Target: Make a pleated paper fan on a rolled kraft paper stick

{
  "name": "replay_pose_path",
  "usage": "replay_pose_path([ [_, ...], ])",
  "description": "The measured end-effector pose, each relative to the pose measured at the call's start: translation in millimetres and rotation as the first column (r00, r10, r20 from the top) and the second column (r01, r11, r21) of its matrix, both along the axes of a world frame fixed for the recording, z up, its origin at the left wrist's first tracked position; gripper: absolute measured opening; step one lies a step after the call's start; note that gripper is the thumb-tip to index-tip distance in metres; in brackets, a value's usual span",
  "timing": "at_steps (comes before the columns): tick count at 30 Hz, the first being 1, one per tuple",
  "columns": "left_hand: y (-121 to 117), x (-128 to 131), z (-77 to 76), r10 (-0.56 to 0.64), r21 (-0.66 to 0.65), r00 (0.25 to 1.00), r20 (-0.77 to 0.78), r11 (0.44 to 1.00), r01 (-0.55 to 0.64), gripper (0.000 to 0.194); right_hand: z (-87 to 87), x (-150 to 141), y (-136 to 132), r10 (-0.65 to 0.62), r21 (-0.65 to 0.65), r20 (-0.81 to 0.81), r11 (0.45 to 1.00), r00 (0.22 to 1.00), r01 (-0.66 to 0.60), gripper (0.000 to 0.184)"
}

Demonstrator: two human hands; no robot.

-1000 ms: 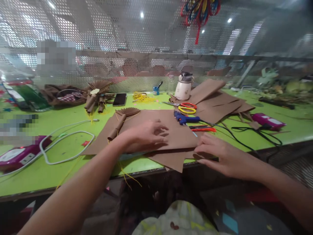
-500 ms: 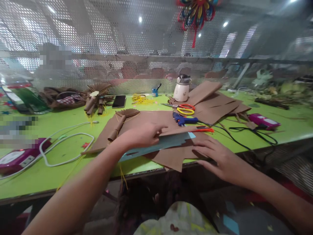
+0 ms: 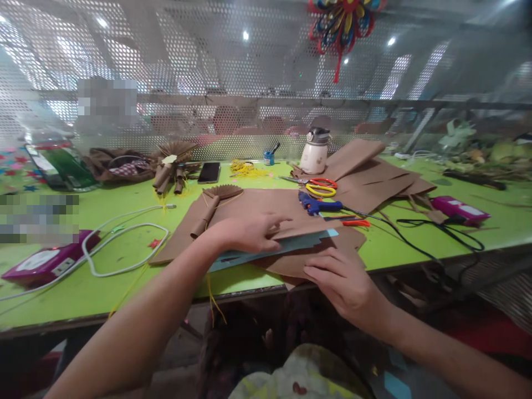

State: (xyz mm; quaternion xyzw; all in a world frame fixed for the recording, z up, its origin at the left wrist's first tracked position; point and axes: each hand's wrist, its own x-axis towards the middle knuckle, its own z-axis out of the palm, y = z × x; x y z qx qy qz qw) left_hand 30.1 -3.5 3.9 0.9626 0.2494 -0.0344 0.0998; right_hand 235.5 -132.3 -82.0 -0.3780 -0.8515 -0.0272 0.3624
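My left hand (image 3: 253, 233) is closed on the near edge of the upper brown paper sheet (image 3: 257, 202), thumb and fingers on either side of it. Light blue paper (image 3: 307, 243) shows beneath that raised edge. Under the blue paper lies another brown paper piece (image 3: 291, 261). My right hand (image 3: 338, 280) pinches this lower piece at its front edge, fingers held together. A rolled paper figure with a pleated fan top (image 3: 208, 213) lies on the upper sheet, left of my hands. Behind them rests a blue glue gun (image 3: 318, 205).
Scissors (image 3: 320, 187) with red and yellow handles lie behind the glue gun. A red-handled tool (image 3: 355, 223) sits beside my right hand. Brown sheets (image 3: 374, 177), a cream bottle (image 3: 315, 155), a phone (image 3: 209, 172), a white cable (image 3: 124, 271) and purple power strips (image 3: 50, 260) surround the work.
My right hand has moved left and closed on the lower brown paper's edge, where before it hovered spread beside it. My left hand stays on the upper sheet. The view has shifted slightly.
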Motion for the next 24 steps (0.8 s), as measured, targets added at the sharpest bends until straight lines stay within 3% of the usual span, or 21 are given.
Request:
replay_pose_path([
  [3, -7, 1, -2.7, -0.032, 0.026, 0.997, -0.074, 0.999, 0.034, 0.075, -9.8, 0, -6, -0.052, 0.018, -0.086, 0.998, 0.995, 0.054, 0.035],
  [10, -13, 7, -13.8, -0.031, 0.226, 0.996, -0.082, 0.973, 0.048, 0.070, -25.3, -8, -10, -0.105, 0.053, -0.141, 0.992, 0.984, 0.113, 0.038],
  [14, -4, 7, -17.1, 0.078, 0.317, 0.996, 0.044, 0.944, -0.088, 0.068, -25.9, -6, -13, -0.118, 0.034, -0.138, 0.992, 0.983, 0.123, 0.038],
  [20, 13, 2, -14.4, 0.209, 0.307, 0.959, 0.192, 0.915, -0.262, 0.063, -18.3, -4, -15, -0.125, -0.022, -0.145, 0.992, 0.981, 0.123, 0.032],
  [24, 14, 0, -10.9, 0.243, 0.304, 0.944, 0.223, 0.903, -0.305, 0.053, -9.6, -6, -14, -0.130, -0.079, -0.184, 0.990, 0.974, 0.118, 0.026],
])
